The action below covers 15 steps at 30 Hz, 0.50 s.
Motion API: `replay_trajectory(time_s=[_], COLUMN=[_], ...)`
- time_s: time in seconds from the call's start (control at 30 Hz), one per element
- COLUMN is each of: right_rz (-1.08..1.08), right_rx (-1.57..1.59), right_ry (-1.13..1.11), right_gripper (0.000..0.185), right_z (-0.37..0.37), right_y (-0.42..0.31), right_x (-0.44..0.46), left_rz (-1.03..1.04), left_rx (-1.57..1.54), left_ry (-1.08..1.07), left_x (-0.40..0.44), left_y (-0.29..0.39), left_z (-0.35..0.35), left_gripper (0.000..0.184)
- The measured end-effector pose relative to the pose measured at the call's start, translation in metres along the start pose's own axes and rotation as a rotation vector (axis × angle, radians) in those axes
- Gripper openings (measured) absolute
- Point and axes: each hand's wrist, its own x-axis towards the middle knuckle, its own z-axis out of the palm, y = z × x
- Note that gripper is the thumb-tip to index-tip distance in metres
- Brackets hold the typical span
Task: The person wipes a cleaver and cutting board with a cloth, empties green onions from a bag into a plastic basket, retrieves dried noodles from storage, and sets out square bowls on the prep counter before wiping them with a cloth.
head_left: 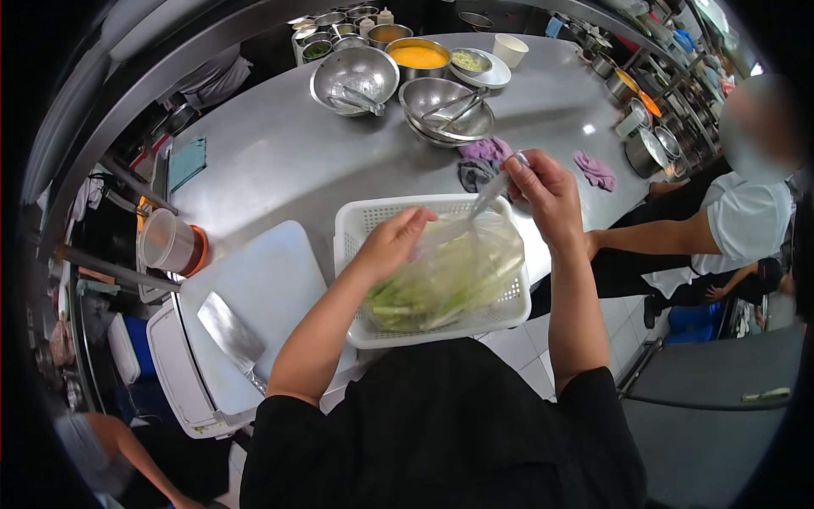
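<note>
A clear plastic bag (485, 254) of long green and pale vegetable stalks lies in a white perforated basket (346, 233) in front of me. My right hand (547, 193) is raised above the basket's right side, closed on the bag's gathered, twisted neck (490, 193). At the bag's upper left is my left hand (392, 244), its thumb on top and its fingers curled against the film. The film partly hides those fingertips. Through the plastic, the exact kind of vegetable cannot be made out.
A cleaver (229, 329) rests on a white cutting board (254, 263) at left. Metal bowls (354, 76) with tongs, a pot of orange liquid (419, 56) and purple cloths (486, 150) are on the steel counter (254, 161). A co-worker (746, 212) stands close at right.
</note>
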Motion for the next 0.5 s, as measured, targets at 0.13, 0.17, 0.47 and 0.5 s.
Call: replay_trajectory(time_s=[0.13, 0.17, 0.47, 0.5], right_rz=[-0.053, -0.078, 0.133, 0.126], right_rx=[-0.067, -0.344, -0.305, -0.304], right_ry=[-0.306, -0.355, -0.071, -0.073], right_gripper=[0.059, 0.052, 0.023, 0.023], right_z=[0.002, 0.005, 0.015, 0.015], right_y=[0.063, 0.077, 0.109, 0.111], right_x=[-0.006, -0.02, -0.046, -0.045], left_rz=[-0.017, 0.015, 0.167, -0.054], left_rx=[-0.207, -0.319, 0.466, 0.496], left_ry=[0.245, 0.286, 0.301, 0.289], left_x=[-0.01, -0.013, -0.047, -0.045], left_y=[-0.003, -0.012, -0.05, -0.037], left_z=[-0.03, -0.053, -0.039, -0.031], left_gripper=[0.047, 0.048, 0.047, 0.043])
